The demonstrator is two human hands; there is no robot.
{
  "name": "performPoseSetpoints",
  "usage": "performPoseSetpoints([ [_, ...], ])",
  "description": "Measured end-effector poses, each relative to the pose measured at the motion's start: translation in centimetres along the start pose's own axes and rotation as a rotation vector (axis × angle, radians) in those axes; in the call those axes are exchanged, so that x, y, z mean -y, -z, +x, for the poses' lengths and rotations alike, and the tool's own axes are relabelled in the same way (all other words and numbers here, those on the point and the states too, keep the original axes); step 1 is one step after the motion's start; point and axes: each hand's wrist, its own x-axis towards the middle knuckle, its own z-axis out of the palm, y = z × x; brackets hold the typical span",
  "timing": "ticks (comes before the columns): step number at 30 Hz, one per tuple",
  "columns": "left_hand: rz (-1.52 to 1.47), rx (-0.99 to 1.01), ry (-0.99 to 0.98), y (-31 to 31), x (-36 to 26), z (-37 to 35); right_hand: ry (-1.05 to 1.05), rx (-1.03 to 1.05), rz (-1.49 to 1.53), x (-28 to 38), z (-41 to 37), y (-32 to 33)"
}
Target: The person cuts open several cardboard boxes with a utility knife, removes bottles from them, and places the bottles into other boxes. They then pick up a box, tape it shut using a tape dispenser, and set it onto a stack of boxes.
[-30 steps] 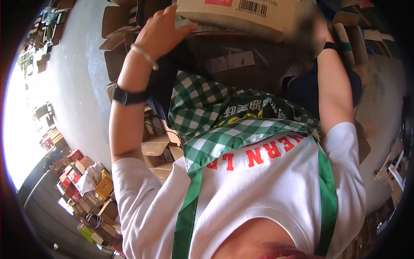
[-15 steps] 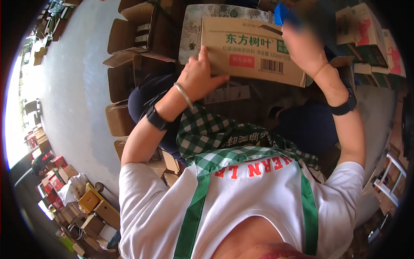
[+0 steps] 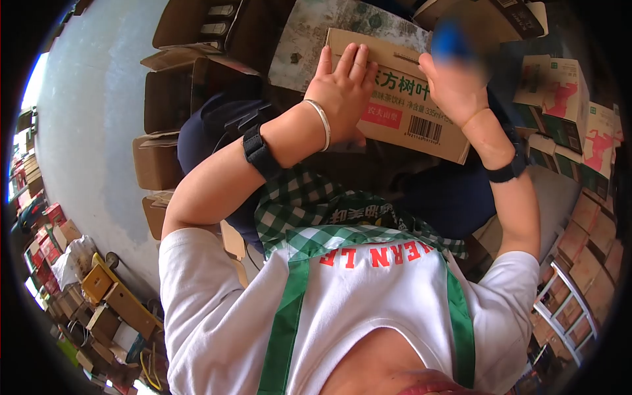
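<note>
A brown cardboard box point(image 3: 421, 108), with green Chinese lettering, a red label and a barcode, lies tilted in front of me. My left hand point(image 3: 342, 92) rests flat on its left part, fingers stretched out and covering some of the lettering. At the box's upper right, my right hand point(image 3: 457, 92) is closed around a blue object point(image 3: 451, 39). That object is smeared by blur, and I cannot tell its kind. The fingertips of this hand overlap the box near its top edge.
Under the box is a worn, speckled board point(image 3: 296, 59). Open cartons point(image 3: 174, 92) line the left side by the wall. Cartons with pink prints point(image 3: 559, 99) stand at the right, and a metal ladder point(image 3: 566, 309) lies lower right. Clutter and a yellow cart point(image 3: 122, 296) are lower left.
My left hand has moved from the box's left edge onto its face, further right. The box now slants more, its right end lower. The right hand still has the blue object.
</note>
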Motion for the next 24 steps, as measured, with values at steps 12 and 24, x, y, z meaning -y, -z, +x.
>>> performPoseSetpoints([
  [12, -0.023, -0.067, -0.008, -0.5, 0.5, 0.3, 0.046, 0.114, -0.064, -1.6, -0.2, 0.3],
  [24, -0.006, -0.13, -0.051, -0.8, 0.7, 0.3, 0.018, 0.101, -0.09, -5.6, -3.8, 1.1],
])
